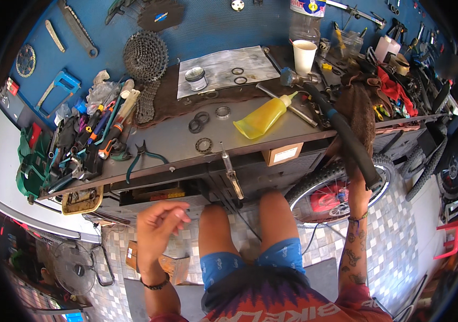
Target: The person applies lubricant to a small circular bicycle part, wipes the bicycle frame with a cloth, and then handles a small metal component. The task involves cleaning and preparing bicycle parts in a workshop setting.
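Note:
My left hand (pixel 159 228) hovers in front of the bench, fingers loosely bent and apart, with nothing in it. My right hand (pixel 359 192) reaches up on the right beside a hammer (pixel 341 124) with a long black handle. That handle crosses in front of my right fingers and hides them, so their grip does not show. Behind it hangs a brown rag (pixel 366 110). On the bench lie a bearing ring (pixel 204 145), another bearing ring (pixel 222 111), dark rings (pixel 199 122) and a soft yellow bottle (pixel 264 118). A slender metal tool (pixel 231 173) overhangs the front edge.
Green-handled pliers (pixel 144 158) and a pile of hand tools (pixel 100 131) are at left. A small grease tub (pixel 196 79) stands on a paper sheet (pixel 226 67). A white cup (pixel 304 56) stands behind the hammer head. A bicycle wheel (pixel 341 193) is below the bench at right.

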Available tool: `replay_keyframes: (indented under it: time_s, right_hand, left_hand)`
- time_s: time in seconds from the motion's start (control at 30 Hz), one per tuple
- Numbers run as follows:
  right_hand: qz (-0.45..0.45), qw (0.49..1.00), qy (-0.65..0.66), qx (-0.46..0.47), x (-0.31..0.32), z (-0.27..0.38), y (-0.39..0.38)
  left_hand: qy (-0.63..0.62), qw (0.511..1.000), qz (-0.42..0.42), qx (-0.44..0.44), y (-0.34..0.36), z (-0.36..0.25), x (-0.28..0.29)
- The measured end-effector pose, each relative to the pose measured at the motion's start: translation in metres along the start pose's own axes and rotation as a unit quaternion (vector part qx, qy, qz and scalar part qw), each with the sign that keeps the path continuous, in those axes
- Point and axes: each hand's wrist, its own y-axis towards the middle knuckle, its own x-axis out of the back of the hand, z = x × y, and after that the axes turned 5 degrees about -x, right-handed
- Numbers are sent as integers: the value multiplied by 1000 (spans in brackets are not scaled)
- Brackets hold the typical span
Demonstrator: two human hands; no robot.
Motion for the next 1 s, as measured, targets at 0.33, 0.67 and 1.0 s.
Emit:
replay_keyframes:
  time_s: [0.33, 0.67, 1.0]
  right_hand:
    - [-34, 953, 300, -32, 13, 36, 15]
    - [-95, 967, -173, 161, 31, -18, 17]
    - [-131, 974, -155, 100, 31, -68, 13]
  left_hand:
    - [-62, 989, 100, 95, -10, 78, -35]
    - [-27, 989, 86, 116, -11, 75, -34]
    - [7, 990, 105, 89, -8, 83, -33]
